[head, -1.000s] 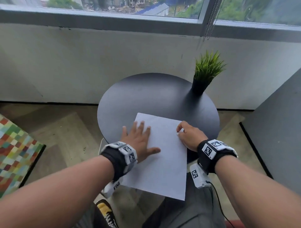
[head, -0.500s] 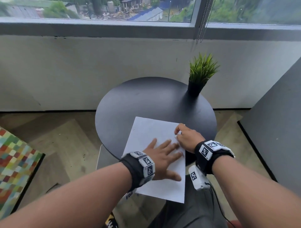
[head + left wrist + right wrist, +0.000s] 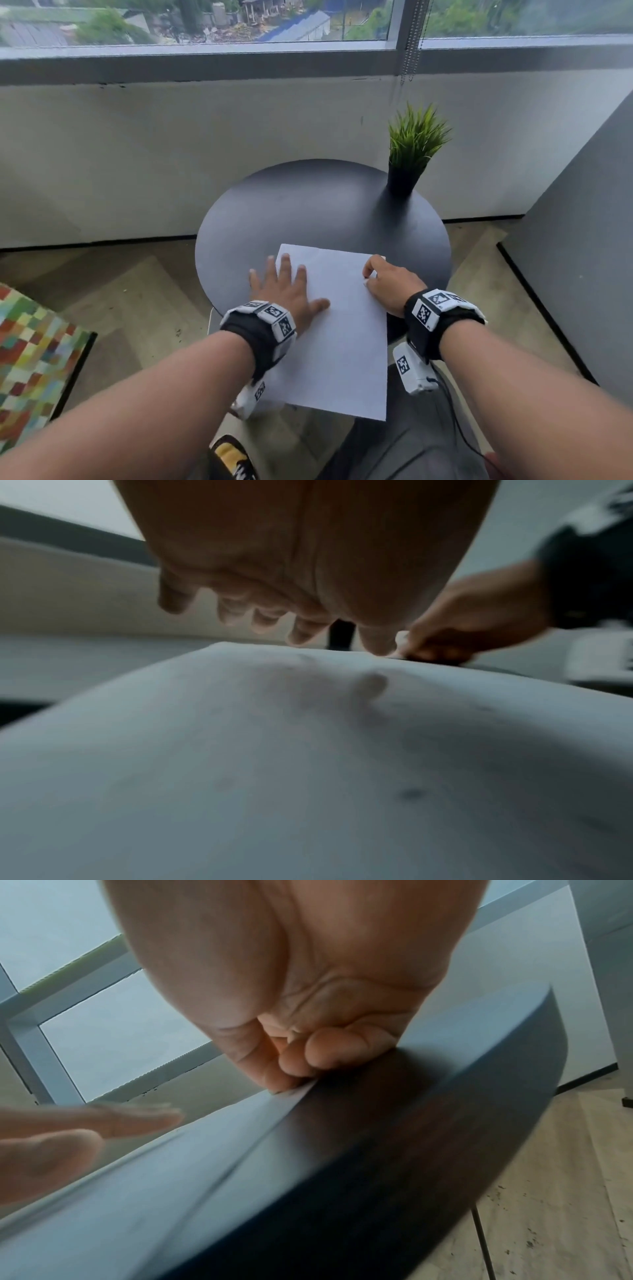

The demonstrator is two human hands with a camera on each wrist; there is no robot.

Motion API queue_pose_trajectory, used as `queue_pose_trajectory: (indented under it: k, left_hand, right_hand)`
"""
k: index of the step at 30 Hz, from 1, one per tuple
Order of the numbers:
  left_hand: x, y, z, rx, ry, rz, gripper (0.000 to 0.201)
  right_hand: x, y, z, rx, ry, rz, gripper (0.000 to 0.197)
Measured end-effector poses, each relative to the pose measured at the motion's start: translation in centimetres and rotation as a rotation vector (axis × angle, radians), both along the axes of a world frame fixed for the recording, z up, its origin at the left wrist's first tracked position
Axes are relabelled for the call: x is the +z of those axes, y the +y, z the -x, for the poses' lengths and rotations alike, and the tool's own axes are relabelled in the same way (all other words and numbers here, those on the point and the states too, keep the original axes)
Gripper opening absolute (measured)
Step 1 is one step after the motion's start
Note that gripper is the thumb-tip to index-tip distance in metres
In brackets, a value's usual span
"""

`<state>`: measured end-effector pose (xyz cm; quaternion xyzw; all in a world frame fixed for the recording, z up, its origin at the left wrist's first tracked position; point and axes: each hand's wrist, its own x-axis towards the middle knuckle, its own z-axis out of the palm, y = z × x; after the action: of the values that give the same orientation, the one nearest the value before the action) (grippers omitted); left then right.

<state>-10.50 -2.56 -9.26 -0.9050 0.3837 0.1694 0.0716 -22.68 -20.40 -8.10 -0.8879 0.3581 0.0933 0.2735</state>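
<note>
A white sheet of paper (image 3: 342,329) lies on the round black table (image 3: 308,209), its near part hanging over the table's front edge. My left hand (image 3: 291,291) lies flat on the sheet's left side, fingers straight and spread; the paper (image 3: 308,750) fills the left wrist view under that hand (image 3: 274,610). My right hand (image 3: 387,284) sits at the sheet's right edge near the far corner, fingers curled, thumb and forefinger pinching the paper edge (image 3: 294,1091). The right wrist view shows the curled fingers (image 3: 322,1050) on the table edge (image 3: 445,1096).
A small green plant in a black pot (image 3: 411,161) stands at the table's far right. A white wall under a window lies behind. A grey panel (image 3: 582,240) rises on the right, and a multicoloured cushion (image 3: 30,359) sits on the left floor.
My left hand slid from the sheet's left side across to the middle right, then back to the left side. The right hand kept its pinch on the right edge.
</note>
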Motion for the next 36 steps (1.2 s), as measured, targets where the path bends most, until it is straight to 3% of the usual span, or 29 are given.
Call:
queue_pose_trajectory:
  k: [3,7,9,12,16,20,22,24,29,32,36]
  left_hand:
    - [0.3,-0.7,2.9,-0.313,0.065,0.043,0.085]
    - [0.2,-0.8,1.4,-0.253,0.064,0.078,0.101]
    - [0.8,-0.8,0.2,-0.295,0.051,0.027,0.102]
    - [2.4,-0.4,-1.4,-0.421,0.022,-0.083,0.097]
    - [4.1,0.8,-2.8,-0.44,0.126,-0.129,0.077]
    - [4.1,1.4,-2.3,-0.443,0.197,0.016,0.048]
    - [3.5,1.8,-2.1,-0.435,0.204,0.071,0.043]
    - [3.2,2.0,-2.1,-0.41,0.181,0.124,0.052]
    - [2.3,2.0,-2.8,-0.219,0.067,-0.004,0.115]
    - [1.9,1.7,-2.6,-0.215,0.05,-0.075,0.125]
    - [2.3,0.6,-3.2,-0.246,0.031,-0.13,0.13]
  right_hand:
    - [0.1,-0.1,-0.1,0.008,-0.004,-0.005,0.013]
    - [-0.4,-0.5,0.1,-0.003,-0.064,-0.079,0.012]
    - [-0.6,-0.8,0.5,-0.061,-0.225,-0.25,0.014]
    - [-0.5,-1.5,1.3,-0.287,-0.491,-0.6,0.024]
    - [-0.7,-1.7,1.3,-0.312,-0.536,-0.674,0.026]
    - [-0.6,-1.5,1.5,-0.295,-0.558,-0.68,0.023]
    - [-0.7,-1.5,1.6,-0.276,-0.555,-0.667,0.021]
    - [-0.7,-1.4,1.6,-0.27,-0.551,-0.659,0.018]
    - [-0.4,-1.4,1.3,-0.27,-0.514,-0.666,0.013]
    - [0.1,-1.3,0.7,-0.201,-0.41,-0.609,0.014]
    - [1.1,-0.5,-1.6,0.016,-0.169,-0.382,0.01]
